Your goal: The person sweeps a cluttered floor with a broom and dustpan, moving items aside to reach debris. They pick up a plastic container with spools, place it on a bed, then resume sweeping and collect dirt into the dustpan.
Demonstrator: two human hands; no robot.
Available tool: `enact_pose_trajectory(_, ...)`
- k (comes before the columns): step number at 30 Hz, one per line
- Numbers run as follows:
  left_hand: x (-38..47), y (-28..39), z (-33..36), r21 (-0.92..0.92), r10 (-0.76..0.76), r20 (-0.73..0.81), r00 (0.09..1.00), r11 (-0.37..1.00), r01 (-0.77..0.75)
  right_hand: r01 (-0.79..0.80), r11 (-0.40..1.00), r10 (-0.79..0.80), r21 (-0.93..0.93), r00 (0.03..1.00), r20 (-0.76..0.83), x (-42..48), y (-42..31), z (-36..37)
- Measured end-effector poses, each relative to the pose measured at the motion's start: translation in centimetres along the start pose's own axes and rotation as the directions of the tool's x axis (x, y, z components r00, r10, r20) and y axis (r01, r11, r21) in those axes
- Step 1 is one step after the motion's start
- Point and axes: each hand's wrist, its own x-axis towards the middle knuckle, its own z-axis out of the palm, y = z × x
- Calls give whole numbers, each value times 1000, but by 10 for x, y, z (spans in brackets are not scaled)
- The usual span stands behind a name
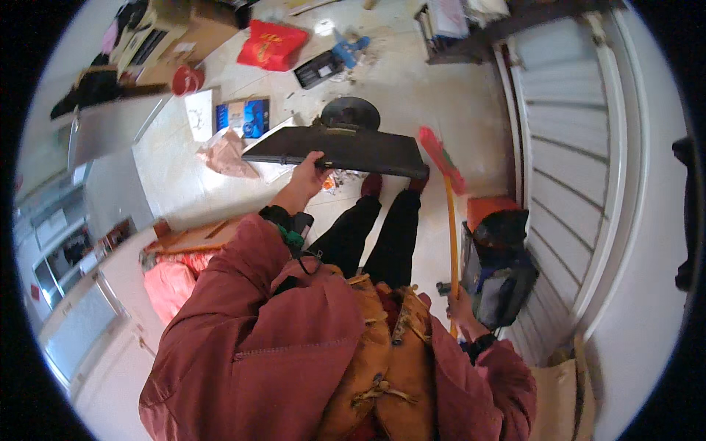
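Observation:
My left hand [311, 175] grips the near edge of a black flat-screen monitor [342, 148] in front of my legs. The monitor's round black stand base [351, 113] shows beyond its far edge; whether it touches the floor I cannot tell. Low at my right side, my right hand [462, 310] is closed around the yellow stick of a broom [452, 237]. The broom's pink and green head [441, 160] lies to the right of the monitor. Part of my feet is hidden beneath the monitor.
Beyond the monitor lie a red bag [273, 45], a black box [319, 70] and debris. Crumpled brown paper [229, 154] and a blue box [242, 117] are at left, near a red bucket [187, 80]. A dark bin-like container [499, 281] stands right, beside white slatted panels [568, 160].

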Motion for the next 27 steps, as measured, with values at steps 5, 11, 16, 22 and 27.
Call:
enact_pose_trajectory(5, -11, -12, -43, -107, -25, -84, 996, 994, 16, 12, 998, -11, -55, 1000, 17, -13, -33, -19)
enact_pose_trajectory(11, -17, -51, -93, -345, -21, -141, 990, 938, -29, 94, 972, -67, -216, 990, 127, -24, -87, -50)
enact_pose_trajectory(16, -27, -93, -119, -581, -32, -164, 986, 811, -70, 41, 890, -10, -454, 997, 72, 21, -114, -108)
enact_pose_trajectory(22, -49, -148, -138, -749, -98, -281, 955, 644, -154, 358, 182, -360, -916, 891, 277, 34, -191, -176)
enact_pose_trajectory(27, -54, -191, -163, -859, -162, -315, 935, 467, -208, 385, 21, -385, -923, 855, 348, 32, -242, -186)
